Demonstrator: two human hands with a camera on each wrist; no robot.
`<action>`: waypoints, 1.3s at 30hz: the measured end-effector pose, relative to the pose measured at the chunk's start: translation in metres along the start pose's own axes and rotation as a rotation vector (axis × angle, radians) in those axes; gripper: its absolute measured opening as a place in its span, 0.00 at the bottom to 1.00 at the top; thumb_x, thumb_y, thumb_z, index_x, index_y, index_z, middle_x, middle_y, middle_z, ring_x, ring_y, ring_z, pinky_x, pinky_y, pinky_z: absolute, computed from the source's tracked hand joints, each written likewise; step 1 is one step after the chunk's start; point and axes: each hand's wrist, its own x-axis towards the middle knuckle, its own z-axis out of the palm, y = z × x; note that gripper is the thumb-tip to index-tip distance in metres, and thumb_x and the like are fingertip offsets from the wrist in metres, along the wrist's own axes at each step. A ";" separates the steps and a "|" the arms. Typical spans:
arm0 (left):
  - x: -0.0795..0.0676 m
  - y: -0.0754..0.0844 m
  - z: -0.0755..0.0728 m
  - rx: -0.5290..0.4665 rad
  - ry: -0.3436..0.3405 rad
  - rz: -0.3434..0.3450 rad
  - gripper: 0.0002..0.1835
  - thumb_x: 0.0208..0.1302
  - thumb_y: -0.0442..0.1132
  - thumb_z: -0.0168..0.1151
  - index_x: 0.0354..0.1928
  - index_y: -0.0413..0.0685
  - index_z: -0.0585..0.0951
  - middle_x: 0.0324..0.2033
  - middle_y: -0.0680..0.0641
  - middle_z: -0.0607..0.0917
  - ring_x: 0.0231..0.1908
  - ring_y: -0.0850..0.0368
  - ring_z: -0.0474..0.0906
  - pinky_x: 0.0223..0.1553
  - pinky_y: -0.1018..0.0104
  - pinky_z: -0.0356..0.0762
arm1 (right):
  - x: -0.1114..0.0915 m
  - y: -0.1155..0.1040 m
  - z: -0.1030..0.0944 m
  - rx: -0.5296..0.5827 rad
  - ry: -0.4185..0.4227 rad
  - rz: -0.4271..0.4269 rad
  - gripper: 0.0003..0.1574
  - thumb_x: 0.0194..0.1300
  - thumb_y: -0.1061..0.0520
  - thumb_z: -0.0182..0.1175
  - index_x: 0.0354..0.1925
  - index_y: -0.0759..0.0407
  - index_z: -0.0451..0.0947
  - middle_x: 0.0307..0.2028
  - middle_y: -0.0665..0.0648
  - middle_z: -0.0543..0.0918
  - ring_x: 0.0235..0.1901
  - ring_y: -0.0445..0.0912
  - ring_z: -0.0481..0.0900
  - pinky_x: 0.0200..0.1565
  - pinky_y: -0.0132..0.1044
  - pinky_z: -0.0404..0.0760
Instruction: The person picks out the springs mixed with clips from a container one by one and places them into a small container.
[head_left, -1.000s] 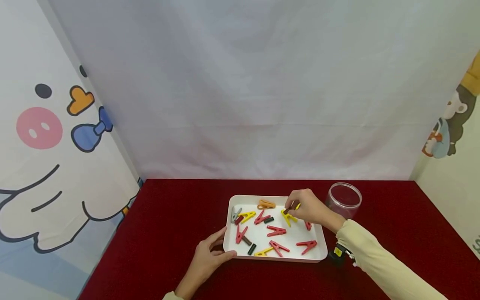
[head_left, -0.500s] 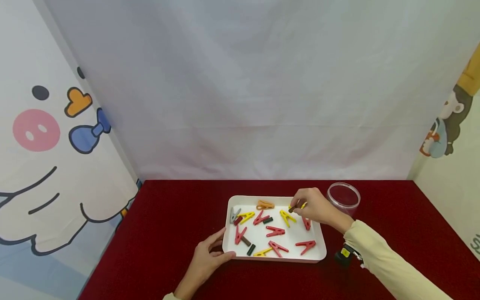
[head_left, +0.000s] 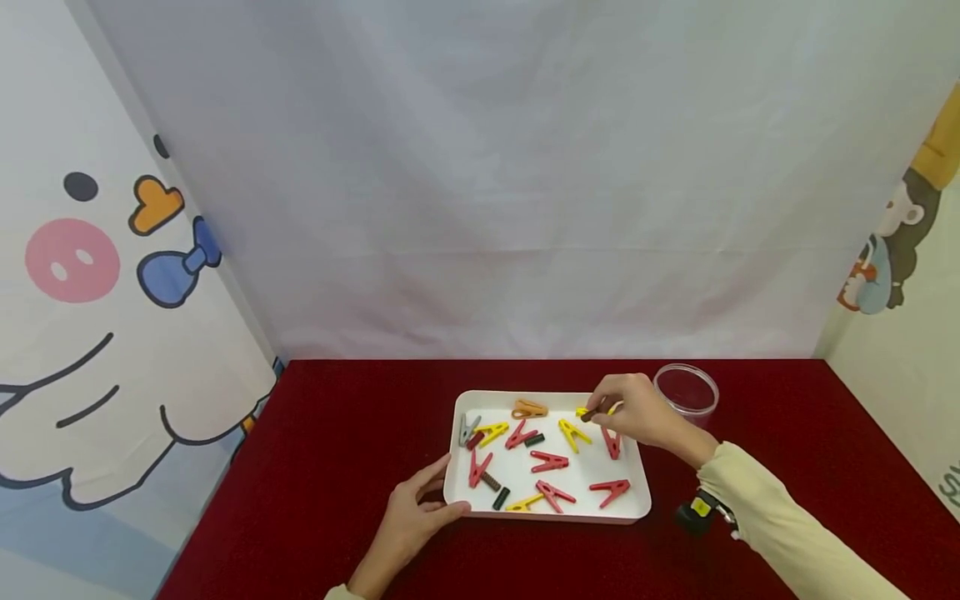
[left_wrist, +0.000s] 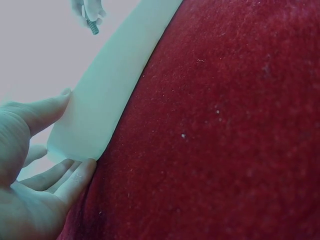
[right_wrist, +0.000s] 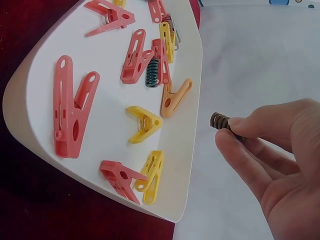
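My right hand (head_left: 633, 408) pinches a brown coil spring (right_wrist: 220, 121) between thumb and fingertips, over the far right part of the white tray (head_left: 637, 500). My left hand (head_left: 412, 512) grips the tray's near left corner; in the left wrist view its thumb lies on the rim and its fingers are against the outer wall. Inside the tray lie several red clothespins (head_left: 549, 461), several yellow clothespins (head_left: 573, 435), an orange clothespin (head_left: 529, 408) and a grey clothespin (head_left: 469, 429). Several loose coil springs lie among them, including a dark green spring (head_left: 501, 498) near the front edge.
A clear round jar (head_left: 686, 392) stands behind the tray's right end, partly hidden by the right hand. Dark red cloth (head_left: 360, 433) covers the table. White curtain (head_left: 555, 208) hangs behind, and printed panels stand on both sides.
My right hand has lifted the brown spring off a yellow clothespin and moved slightly right with it. The left hand stays at the tray's corner.
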 end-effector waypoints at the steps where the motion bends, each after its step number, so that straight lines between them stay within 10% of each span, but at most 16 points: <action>1: 0.000 0.000 0.000 -0.002 0.001 0.001 0.41 0.48 0.35 0.75 0.65 0.38 0.68 0.56 0.33 0.74 0.53 0.41 0.73 0.41 0.68 0.79 | 0.000 0.000 -0.001 0.001 -0.001 0.008 0.07 0.52 0.68 0.68 0.30 0.58 0.83 0.30 0.51 0.83 0.30 0.42 0.81 0.32 0.31 0.81; 39: 0.001 -0.003 -0.001 0.001 -0.002 -0.003 0.41 0.48 0.35 0.75 0.65 0.38 0.68 0.56 0.33 0.74 0.52 0.41 0.73 0.41 0.68 0.79 | -0.019 0.003 -0.034 0.057 0.075 0.126 0.07 0.53 0.68 0.67 0.32 0.60 0.83 0.28 0.53 0.85 0.26 0.41 0.81 0.26 0.33 0.78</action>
